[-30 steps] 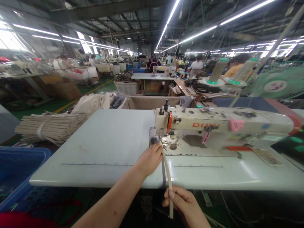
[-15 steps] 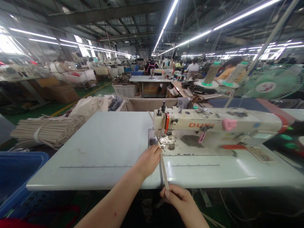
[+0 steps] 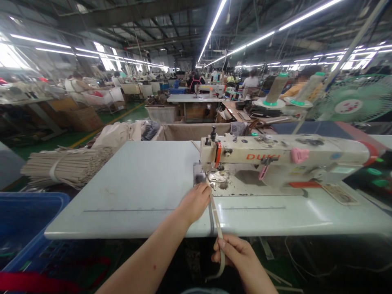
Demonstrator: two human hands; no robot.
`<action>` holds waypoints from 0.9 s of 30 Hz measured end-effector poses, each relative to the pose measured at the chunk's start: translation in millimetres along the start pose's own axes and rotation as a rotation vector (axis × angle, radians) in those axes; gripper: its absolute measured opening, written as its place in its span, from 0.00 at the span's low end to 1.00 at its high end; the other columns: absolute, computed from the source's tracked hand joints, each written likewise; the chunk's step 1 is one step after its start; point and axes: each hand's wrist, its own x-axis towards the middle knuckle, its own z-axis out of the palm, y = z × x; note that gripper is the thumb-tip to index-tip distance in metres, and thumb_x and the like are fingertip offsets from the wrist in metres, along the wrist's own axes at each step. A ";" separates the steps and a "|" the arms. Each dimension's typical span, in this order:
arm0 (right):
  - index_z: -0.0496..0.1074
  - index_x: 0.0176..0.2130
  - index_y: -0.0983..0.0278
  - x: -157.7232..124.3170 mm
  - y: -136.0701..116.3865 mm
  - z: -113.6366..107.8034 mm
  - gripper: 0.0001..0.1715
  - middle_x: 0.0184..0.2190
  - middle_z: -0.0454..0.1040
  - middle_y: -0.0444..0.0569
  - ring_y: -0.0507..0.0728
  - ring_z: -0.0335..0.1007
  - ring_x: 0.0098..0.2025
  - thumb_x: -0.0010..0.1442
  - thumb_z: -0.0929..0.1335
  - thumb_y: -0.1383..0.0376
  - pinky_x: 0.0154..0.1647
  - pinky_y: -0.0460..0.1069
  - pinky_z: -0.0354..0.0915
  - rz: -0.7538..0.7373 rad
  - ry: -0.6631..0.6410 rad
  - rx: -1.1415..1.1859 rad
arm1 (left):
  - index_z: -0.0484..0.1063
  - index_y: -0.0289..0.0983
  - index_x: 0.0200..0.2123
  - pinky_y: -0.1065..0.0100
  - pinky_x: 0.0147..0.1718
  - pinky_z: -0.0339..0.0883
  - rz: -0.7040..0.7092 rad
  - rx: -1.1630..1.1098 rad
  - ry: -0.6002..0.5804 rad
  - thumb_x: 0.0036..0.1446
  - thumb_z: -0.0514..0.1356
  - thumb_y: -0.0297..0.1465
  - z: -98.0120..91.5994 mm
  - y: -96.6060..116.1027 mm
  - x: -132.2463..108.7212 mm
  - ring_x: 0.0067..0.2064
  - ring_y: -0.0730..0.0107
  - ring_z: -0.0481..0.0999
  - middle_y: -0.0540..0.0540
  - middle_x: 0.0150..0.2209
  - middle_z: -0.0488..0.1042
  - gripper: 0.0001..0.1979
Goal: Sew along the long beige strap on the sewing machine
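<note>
A narrow beige fabric strip runs from beneath the needle area of the sewing machine toward me, over the table's front edge. My left hand rests on the table just in front of the presser foot, its fingers closed on the strip's far part. Below the front edge, my right hand pinches the same strip between thumb and fingers. The strip's loose end curls down under that hand. My left fingertips partly hide where the strip enters the machine.
The pale sewing table has a printed ruler line. At left lie a tied bundle of beige strips and a blue plastic basket. Thread cones and a green fan stand at right. Other people work farther back.
My right hand has shifted slightly right along the strip, and more of its loose end hangs below. The left hand keeps its place by the presser foot. The whole view has moved slightly.
</note>
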 end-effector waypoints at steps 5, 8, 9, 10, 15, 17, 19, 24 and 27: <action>0.80 0.30 0.65 -1.9 5.4 -4.4 0.29 0.25 0.81 0.51 0.56 0.74 0.29 0.55 0.75 0.41 0.33 0.48 0.66 -0.006 -0.035 -0.029 | 0.68 0.39 0.49 0.56 0.60 0.69 0.006 0.003 -0.003 0.66 0.56 0.24 -0.7 -0.3 -0.7 0.56 0.58 0.74 0.41 0.53 0.72 0.11; 0.80 0.30 0.65 -1.6 7.8 -5.1 0.30 0.25 0.81 0.51 0.55 0.74 0.29 0.54 0.75 0.40 0.32 0.48 0.65 -0.012 -0.036 -0.036 | 0.68 0.40 0.49 0.56 0.60 0.70 0.003 0.006 -0.006 0.66 0.55 0.25 0.4 -0.4 -1.2 0.56 0.58 0.74 0.41 0.54 0.72 0.10; 0.80 0.30 0.65 -0.9 9.0 -5.6 0.31 0.25 0.80 0.51 0.55 0.73 0.28 0.54 0.75 0.40 0.31 0.48 0.65 -0.015 -0.036 -0.037 | 0.68 0.39 0.49 0.56 0.60 0.70 0.000 0.007 -0.009 0.66 0.55 0.25 0.6 -0.3 -1.1 0.56 0.58 0.74 0.41 0.54 0.72 0.10; 0.80 0.30 0.65 0.1 10.3 -6.2 0.31 0.24 0.80 0.51 0.55 0.73 0.28 0.53 0.75 0.39 0.31 0.47 0.65 -0.018 -0.039 -0.038 | 0.68 0.39 0.49 0.56 0.59 0.70 -0.004 0.007 -0.013 0.66 0.55 0.25 0.6 -0.1 -1.1 0.55 0.58 0.74 0.41 0.54 0.72 0.09; 0.81 0.30 0.66 -0.5 10.7 -7.4 0.31 0.25 0.80 0.51 0.55 0.73 0.28 0.55 0.74 0.39 0.32 0.48 0.66 -0.028 -0.071 -0.056 | 0.68 0.39 0.46 0.56 0.59 0.71 -0.019 0.000 -0.023 0.66 0.55 0.25 0.2 0.7 -0.8 0.55 0.59 0.75 0.41 0.53 0.72 0.07; 0.81 0.30 0.65 -4.3 7.7 -6.5 0.31 0.25 0.80 0.51 0.56 0.74 0.30 0.56 0.74 0.40 0.34 0.48 0.66 -0.025 -0.071 -0.073 | 0.68 0.39 0.46 0.56 0.59 0.71 -0.014 -0.012 -0.022 0.66 0.55 0.25 0.1 0.5 -1.0 0.55 0.59 0.75 0.42 0.53 0.72 0.07; 0.81 0.30 0.65 -7.4 5.4 -5.6 0.30 0.26 0.80 0.51 0.56 0.74 0.31 0.58 0.73 0.41 0.35 0.48 0.66 -0.021 -0.061 -0.090 | 0.68 0.39 0.46 0.56 0.59 0.71 -0.013 -0.020 -0.021 0.66 0.55 0.25 0.4 0.2 -1.3 0.55 0.59 0.75 0.41 0.54 0.72 0.07; 0.81 0.29 0.65 -1.9 11.7 -7.9 0.32 0.25 0.80 0.51 0.56 0.73 0.29 0.57 0.72 0.38 0.34 0.48 0.65 -0.054 -0.091 -0.152 | 0.66 0.37 0.51 0.55 0.62 0.68 -0.014 -0.001 -0.020 0.65 0.55 0.24 2.8 -1.3 -0.1 0.60 0.57 0.72 0.38 0.57 0.70 0.11; 0.81 0.28 0.65 1.6 15.5 -8.6 0.33 0.23 0.79 0.50 0.55 0.71 0.28 0.56 0.72 0.38 0.32 0.48 0.64 -0.066 -0.104 -0.157 | 0.66 0.36 0.52 0.53 0.66 0.64 0.009 0.026 -0.023 0.65 0.54 0.24 4.7 -1.8 1.6 0.63 0.55 0.69 0.37 0.58 0.69 0.13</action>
